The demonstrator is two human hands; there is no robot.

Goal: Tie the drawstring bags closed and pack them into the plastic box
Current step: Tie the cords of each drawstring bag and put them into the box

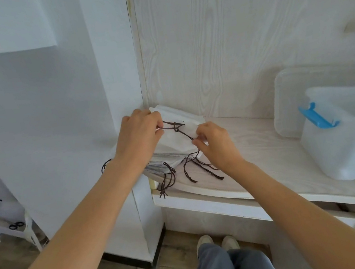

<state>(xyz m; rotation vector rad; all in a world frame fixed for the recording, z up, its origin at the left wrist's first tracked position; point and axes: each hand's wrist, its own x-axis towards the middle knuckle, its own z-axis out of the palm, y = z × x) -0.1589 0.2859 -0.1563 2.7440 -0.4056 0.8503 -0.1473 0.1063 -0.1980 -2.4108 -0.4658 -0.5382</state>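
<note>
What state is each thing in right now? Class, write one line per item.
Left hand: pinching one cord end.
Right hand: pinching the other cord end.
Cord: knotted, pulled between the hands.
Top bag: lying on the stack.
Plastic box: open.
Lid: off, leaning against the wall.

A home nook (wood-grain shelf (256, 144), white walls (35, 100))

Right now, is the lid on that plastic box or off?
Off. The box stands open-topped on the shelf, and its lid leans against the wall behind it.
</note>
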